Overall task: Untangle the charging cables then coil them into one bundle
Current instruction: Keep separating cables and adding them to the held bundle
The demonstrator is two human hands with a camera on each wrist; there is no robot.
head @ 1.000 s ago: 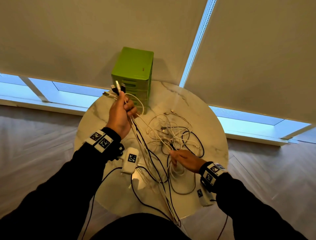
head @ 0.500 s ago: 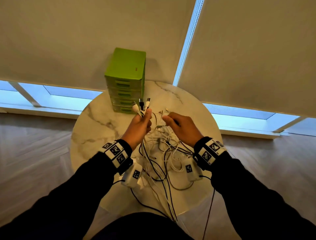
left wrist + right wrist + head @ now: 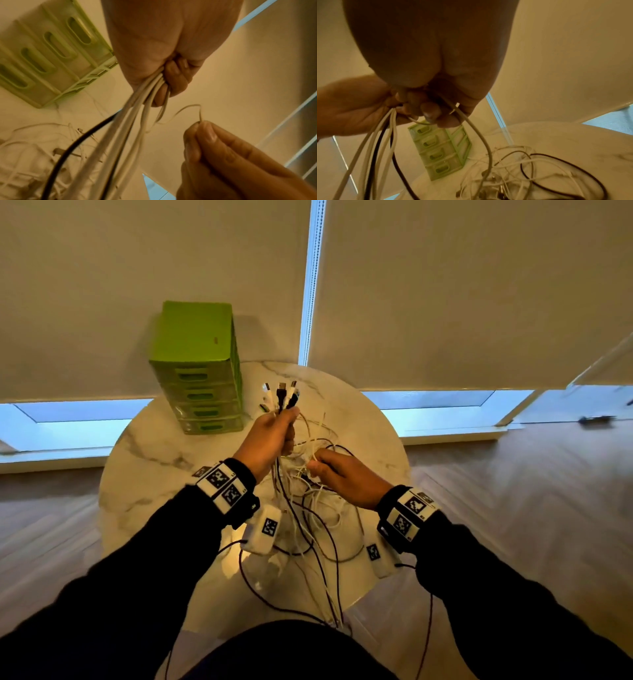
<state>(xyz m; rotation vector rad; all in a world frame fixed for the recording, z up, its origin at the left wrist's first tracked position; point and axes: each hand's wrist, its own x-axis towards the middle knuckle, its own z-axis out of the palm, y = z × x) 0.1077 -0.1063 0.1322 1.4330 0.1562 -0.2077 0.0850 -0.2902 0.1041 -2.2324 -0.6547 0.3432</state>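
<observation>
My left hand (image 3: 274, 436) grips a bunch of white and black charging cables (image 3: 130, 119), held up above the round marble table (image 3: 144, 460). Their plug ends (image 3: 282, 393) stick up out of the fist. Just to its right, my right hand (image 3: 342, 474) pinches a thin white cable (image 3: 187, 109) between thumb and fingers; that cable (image 3: 481, 135) hangs down to the tangle. The remaining tangled white and black cables (image 3: 530, 175) lie on the table under both hands, and strands trail off the near edge (image 3: 329, 604).
A green plastic drawer unit (image 3: 198, 371) stands at the table's back left, close to the left hand. Closed roller blinds (image 3: 462, 292) hang behind the table. Wood floor (image 3: 531, 491) surrounds it. Black wires run from the wrist devices along my sleeves.
The left hand carried its cable bunch from the left toward the middle. The right hand rose from the table's near side to beside the left hand, pinching a thin white cable.
</observation>
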